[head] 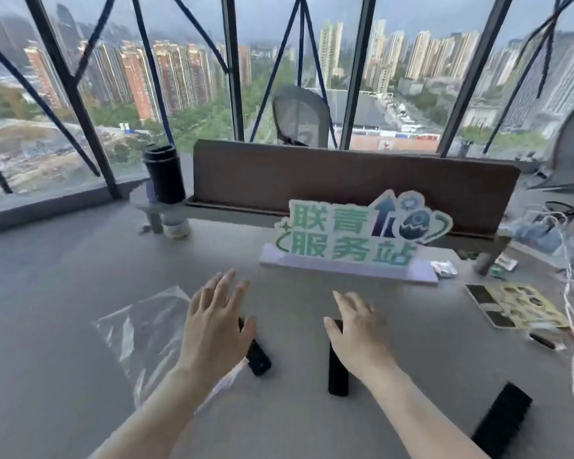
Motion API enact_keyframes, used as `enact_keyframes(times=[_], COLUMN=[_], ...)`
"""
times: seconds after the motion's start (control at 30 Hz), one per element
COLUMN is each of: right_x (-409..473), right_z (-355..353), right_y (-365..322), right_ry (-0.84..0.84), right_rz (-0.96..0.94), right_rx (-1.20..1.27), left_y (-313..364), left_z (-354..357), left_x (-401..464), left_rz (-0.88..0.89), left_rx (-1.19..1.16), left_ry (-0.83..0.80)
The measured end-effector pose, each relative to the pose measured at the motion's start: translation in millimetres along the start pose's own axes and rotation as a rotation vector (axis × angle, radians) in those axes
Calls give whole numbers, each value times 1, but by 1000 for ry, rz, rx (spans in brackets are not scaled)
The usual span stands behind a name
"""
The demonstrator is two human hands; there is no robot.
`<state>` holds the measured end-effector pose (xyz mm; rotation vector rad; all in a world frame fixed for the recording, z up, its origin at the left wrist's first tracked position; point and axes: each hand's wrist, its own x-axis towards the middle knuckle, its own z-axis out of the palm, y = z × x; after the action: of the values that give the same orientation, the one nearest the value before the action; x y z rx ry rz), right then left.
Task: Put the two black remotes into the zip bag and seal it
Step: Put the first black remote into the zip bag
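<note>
Two black remotes lie on the grey table. The left remote (258, 357) is partly hidden under my left hand (214, 326), which hovers over it with fingers spread. The right remote (338, 376) lies lengthwise, its far end covered by my right hand (358, 332), fingers loosely apart and resting on or just above it. A clear zip bag (146, 329) lies flat on the table to the left of my left hand, its near edge passing under my left forearm. I cannot tell whether the bag's mouth is open.
A green and white sign (352, 236) stands behind the hands. A black brush-like block (502, 422) lies at the near right. A printed card (514, 304), wrappers and white cables crowd the right side. A black cup (164, 173) and a brown partition (345, 183) stand at the back.
</note>
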<state>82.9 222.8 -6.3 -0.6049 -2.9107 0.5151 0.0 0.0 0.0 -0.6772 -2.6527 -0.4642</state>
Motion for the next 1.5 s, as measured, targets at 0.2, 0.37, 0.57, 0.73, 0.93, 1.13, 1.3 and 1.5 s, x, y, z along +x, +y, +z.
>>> enact_keyframes(times=[0.2, 0.37, 0.57, 0.73, 0.93, 1.13, 1.3, 1.5], right_x=[-36, -57, -87, -126, -137, -115, -94, -52], right_z=[81, 105, 90, 46, 46, 86, 105, 136], right_y=[25, 29, 30, 17, -54, -107, -75, -80], right_ry=[-28, 31, 4, -119, -526, -372, -20, -3], right_rz=[209, 268, 352, 257, 164, 125, 201, 154], right_rx=[-117, -106, 161, 976, 917, 1129, 801, 278], left_y=[-38, -66, -77, -62, -37, -63, -95, -108], left_z=[53, 62, 41, 24, 8, 6, 6, 11], left_x=[-76, -112, -122, -110, -106, -108, -114, -129], left_rz=[-43, -88, -180, -92, -46, -145, -199, -188], left_rx=[85, 137, 238, 63, -9, -40, -93, -220], left_ry=[-102, -97, -127, -15, 46, 94, 116, 125])
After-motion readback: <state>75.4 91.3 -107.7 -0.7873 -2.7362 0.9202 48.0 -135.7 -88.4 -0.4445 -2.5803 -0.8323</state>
